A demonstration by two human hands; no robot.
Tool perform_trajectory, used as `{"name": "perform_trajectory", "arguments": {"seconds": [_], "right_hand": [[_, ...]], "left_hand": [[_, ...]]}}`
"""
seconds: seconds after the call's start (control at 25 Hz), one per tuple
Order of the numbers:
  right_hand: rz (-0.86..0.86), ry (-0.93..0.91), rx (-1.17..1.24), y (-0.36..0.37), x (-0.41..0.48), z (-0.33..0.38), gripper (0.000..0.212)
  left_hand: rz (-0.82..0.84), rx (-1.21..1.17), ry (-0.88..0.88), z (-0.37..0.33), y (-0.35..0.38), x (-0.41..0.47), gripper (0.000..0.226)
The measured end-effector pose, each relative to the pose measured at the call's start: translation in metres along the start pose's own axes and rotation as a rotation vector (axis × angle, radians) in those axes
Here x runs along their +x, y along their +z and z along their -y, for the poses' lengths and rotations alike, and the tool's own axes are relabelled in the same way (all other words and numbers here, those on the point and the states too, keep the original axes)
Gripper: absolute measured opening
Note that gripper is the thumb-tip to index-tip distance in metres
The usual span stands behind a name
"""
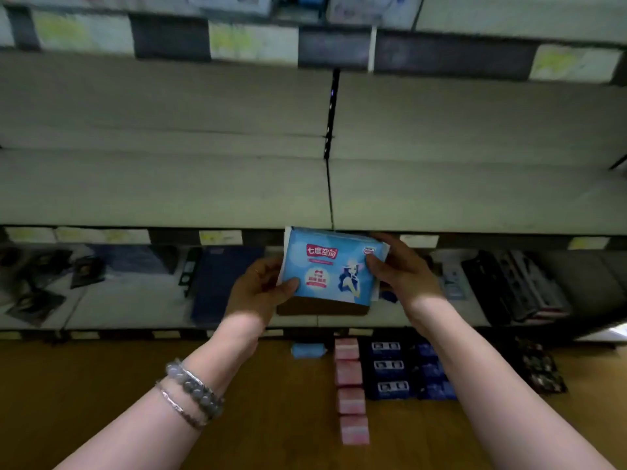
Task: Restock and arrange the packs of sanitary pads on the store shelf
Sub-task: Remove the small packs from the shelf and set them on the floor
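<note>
L hand [258,290], R hand [403,269] grip pack [330,266].

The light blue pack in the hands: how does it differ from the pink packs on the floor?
The light blue pack is held by the left hand and right hand at the shelf edge; the pink packs lie in a row on the wooden floor. The blue one shows a red logo and figure; the pink ones look plain. Both seem wrapped packs.

A shop: long shelves [163,188] edged with price labels [220,237], packaged goods [390,368] in rows.
</note>
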State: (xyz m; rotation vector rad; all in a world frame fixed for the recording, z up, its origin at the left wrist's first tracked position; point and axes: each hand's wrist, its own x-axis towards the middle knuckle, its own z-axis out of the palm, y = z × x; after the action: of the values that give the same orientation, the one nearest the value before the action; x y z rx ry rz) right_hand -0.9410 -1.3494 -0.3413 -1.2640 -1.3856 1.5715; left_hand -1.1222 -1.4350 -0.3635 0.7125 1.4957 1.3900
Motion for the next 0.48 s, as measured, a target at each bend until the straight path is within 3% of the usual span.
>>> {"name": "perform_trajectory", "arguments": {"seconds": [0.32,0.48], "right_hand": [[0.064,0.099,-0.064,0.02,0.076,-0.235,0.033],[0.149,0.102,-0.26,0.029,0.114,-0.352,0.033]], "left_hand": [[0.024,0.162,-0.175,0.227,-0.026,0.069,0.031],[0.055,0.254,-0.314,0.33,-0.039,0.103,0.027]]}}
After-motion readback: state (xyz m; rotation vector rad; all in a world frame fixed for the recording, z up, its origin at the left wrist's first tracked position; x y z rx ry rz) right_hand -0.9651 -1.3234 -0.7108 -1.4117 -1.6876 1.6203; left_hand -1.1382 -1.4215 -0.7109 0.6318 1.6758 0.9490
